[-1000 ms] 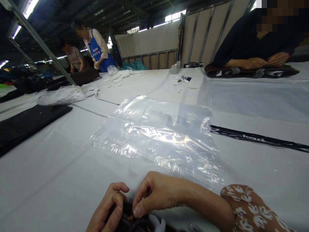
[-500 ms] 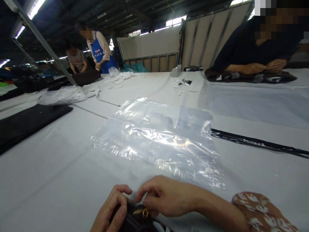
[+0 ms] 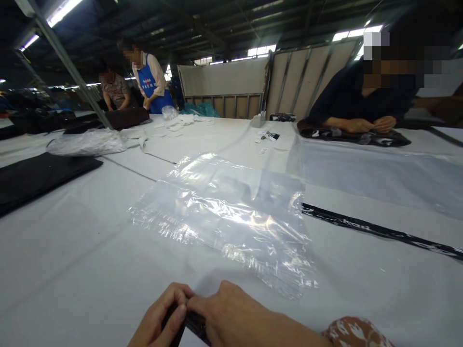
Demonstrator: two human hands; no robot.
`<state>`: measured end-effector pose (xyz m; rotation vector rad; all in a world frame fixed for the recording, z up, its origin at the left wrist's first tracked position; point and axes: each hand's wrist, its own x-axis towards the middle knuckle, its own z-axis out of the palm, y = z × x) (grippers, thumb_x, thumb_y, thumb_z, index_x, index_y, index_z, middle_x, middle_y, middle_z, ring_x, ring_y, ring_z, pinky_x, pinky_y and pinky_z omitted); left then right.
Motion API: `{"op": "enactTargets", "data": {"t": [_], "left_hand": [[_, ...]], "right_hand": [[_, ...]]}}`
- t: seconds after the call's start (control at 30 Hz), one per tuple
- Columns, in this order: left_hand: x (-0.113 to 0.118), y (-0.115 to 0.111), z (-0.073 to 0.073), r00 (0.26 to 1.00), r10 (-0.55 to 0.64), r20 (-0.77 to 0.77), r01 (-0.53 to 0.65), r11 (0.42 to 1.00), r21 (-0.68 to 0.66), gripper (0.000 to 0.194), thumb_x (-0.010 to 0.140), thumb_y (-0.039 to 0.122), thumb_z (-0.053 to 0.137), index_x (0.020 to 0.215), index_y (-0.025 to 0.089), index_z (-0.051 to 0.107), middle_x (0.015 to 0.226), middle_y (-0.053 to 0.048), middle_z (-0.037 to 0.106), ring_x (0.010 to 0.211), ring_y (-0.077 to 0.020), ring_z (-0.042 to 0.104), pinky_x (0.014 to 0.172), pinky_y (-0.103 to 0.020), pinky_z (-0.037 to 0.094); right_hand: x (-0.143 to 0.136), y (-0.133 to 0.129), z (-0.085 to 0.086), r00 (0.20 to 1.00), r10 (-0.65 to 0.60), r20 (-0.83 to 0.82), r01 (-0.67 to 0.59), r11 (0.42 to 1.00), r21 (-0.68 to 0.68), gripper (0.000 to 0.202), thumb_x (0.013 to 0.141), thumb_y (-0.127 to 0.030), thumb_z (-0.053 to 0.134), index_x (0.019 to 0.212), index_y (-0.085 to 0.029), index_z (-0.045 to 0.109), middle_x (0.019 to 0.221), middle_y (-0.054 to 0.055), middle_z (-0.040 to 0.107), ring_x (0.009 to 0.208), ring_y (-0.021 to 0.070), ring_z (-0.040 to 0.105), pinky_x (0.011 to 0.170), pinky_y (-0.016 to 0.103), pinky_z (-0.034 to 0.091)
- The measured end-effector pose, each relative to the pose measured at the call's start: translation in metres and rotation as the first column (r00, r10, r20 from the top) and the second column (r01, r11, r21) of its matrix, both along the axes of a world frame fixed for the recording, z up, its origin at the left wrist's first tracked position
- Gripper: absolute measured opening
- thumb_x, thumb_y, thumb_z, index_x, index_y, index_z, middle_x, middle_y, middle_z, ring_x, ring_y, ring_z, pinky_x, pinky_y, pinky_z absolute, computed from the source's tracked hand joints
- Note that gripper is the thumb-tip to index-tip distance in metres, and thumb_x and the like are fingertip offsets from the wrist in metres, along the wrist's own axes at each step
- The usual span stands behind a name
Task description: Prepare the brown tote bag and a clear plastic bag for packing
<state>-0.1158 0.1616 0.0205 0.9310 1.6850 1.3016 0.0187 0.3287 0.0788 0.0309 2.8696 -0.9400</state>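
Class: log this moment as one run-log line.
left hand: grips dark item | right hand: pinches it | clear plastic bag: flat beyond

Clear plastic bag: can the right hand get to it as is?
Probably yes. The clear plastic bag lies flat just beyond the right hand, nothing between them, but that hand and the left hand pinch a dark item.

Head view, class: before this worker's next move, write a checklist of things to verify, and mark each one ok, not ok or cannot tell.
1. Left hand grips the dark item: ok.
2. Right hand is on the same item: ok.
3. Dark item fully in view: not ok, cut off by the frame edge.
4. Clear bag lies flat on the table ahead of the hands: ok.
5. Bag mouth open: cannot tell.
6. Black strap lies apart from the bag: cannot tell; its end meets the bag's edge.
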Motion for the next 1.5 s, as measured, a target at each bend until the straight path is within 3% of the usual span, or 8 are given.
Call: {"op": "enactTargets", "data": {"t": [0.23, 0.43, 0.53, 0.67, 0.77, 0.93, 1.27, 1.5], "left_hand": [[-0.003, 0.014, -0.008, 0.942, -0.208, -0.265, 0.186, 0.977, -0.104, 0.032, 0.098, 0.047, 0.04, 0.107, 0.023, 0.059, 0.097, -0.006, 0.064, 0.091, -0.0218, 0.059, 0.088, -0.032, 0.051], [-0.018, 0.015, -0.059, 0.576, -0.25, -0.778, 0.394, 0.919, -0.003, 0.027, 0.096, 0.035, 0.051, 0.12, 0.036, 0.064, 0.128, -0.006, 0.063, 0.116, -0.0255, 0.056, 0.104, -0.039, 0.048], [-0.027, 0.013, -0.079, 0.618, -0.35, -0.703, 0.55, 0.832, 0.069, 0.037, 0.093, 0.037, 0.059, 0.129, 0.037, 0.057, 0.126, -0.005, 0.064, 0.117, -0.0237, 0.058, 0.103, -0.032, 0.049], [-0.032, 0.026, -0.054, 0.708, -0.555, -0.437, 0.644, 0.761, 0.077, 0.033, 0.099, 0.047, 0.041, 0.099, 0.027, 0.067, 0.106, -0.008, 0.069, 0.096, -0.0216, 0.066, 0.086, -0.029, 0.054], [-0.04, 0.058, -0.013, 0.744, -0.523, -0.416, 0.588, 0.808, 0.035, 0.045, 0.102, 0.045, 0.031, 0.083, 0.024, 0.065, 0.096, -0.005, 0.069, 0.092, -0.0194, 0.065, 0.084, -0.029, 0.052], [-0.048, 0.148, 0.022, 0.657, -0.269, -0.704, 0.358, 0.933, -0.022, 0.035, 0.098, 0.048, 0.041, 0.119, 0.027, 0.059, 0.125, -0.007, 0.062, 0.12, -0.0255, 0.055, 0.106, -0.043, 0.043], [-0.031, 0.211, -0.009, 0.427, -0.606, -0.671, 0.326, 0.795, -0.511, 0.098, 0.069, 0.073, 0.068, 0.151, 0.032, 0.032, 0.161, -0.023, 0.015, 0.144, -0.0532, 0.011, 0.108, -0.077, 0.017], [-0.035, 0.229, 0.011, 0.492, -0.54, -0.683, 0.366, 0.84, -0.401, 0.055, 0.094, 0.058, 0.034, 0.123, 0.02, 0.062, 0.122, -0.019, 0.064, 0.113, -0.0394, 0.059, 0.099, -0.058, 0.041]], "right_hand": [[0.008, 0.003, -0.003, 0.994, -0.102, 0.034, 0.107, 0.928, -0.358, 0.062, 0.08, -0.006, 0.041, 0.138, -0.027, 0.041, 0.093, 0.0, 0.072, 0.082, 0.0167, 0.064, 0.075, 0.024, 0.046], [0.047, 0.023, 0.026, 0.978, -0.206, 0.04, 0.209, 0.972, -0.103, 0.039, 0.092, -0.021, 0.044, 0.13, -0.024, 0.053, 0.094, 0.006, 0.071, 0.083, 0.0211, 0.066, 0.074, 0.029, 0.046], [0.109, 0.046, 0.032, 0.846, -0.531, -0.041, 0.518, 0.838, -0.17, 0.028, 0.092, -0.035, 0.049, 0.114, -0.026, 0.064, 0.085, 0.001, 0.069, 0.077, 0.0171, 0.062, 0.074, 0.026, 0.044], [0.199, 0.064, 0.026, 0.53, -0.848, 0.016, 0.845, 0.527, -0.09, 0.034, 0.086, -0.05, 0.049, 0.078, -0.023, 0.068, 0.067, 0.001, 0.06, 0.063, 0.0174, 0.051, 0.062, 0.029, 0.038], [0.223, 0.071, 0.015, 0.474, -0.879, 0.06, 0.878, 0.466, -0.11, 0.034, 0.082, -0.049, 0.051, 0.071, -0.022, 0.067, 0.07, 0.002, 0.064, 0.068, 0.0195, 0.054, 0.064, 0.03, 0.039], [0.169, 0.096, -0.005, 0.484, -0.875, -0.005, 0.868, 0.481, -0.12, 0.022, 0.082, -0.034, 0.054, 0.079, -0.021, 0.07, 0.076, 0.002, 0.069, 0.073, 0.0186, 0.061, 0.068, 0.027, 0.044], [0.083, 0.133, -0.049, 0.503, -0.863, -0.043, 0.854, 0.488, 0.182, 0.023, 0.092, -0.02, 0.051, 0.079, -0.015, 0.069, 0.092, 0.01, 0.068, 0.089, 0.022, 0.063, 0.077, 0.031, 0.041], [0.067, 0.154, -0.022, 0.515, -0.849, -0.119, 0.84, 0.473, 0.264, 0.042, 0.106, -0.025, 0.025, 0.093, -0.015, 0.064, 0.092, 0.008, 0.07, 0.085, 0.0182, 0.063, 0.075, 0.029, 0.04]]}}
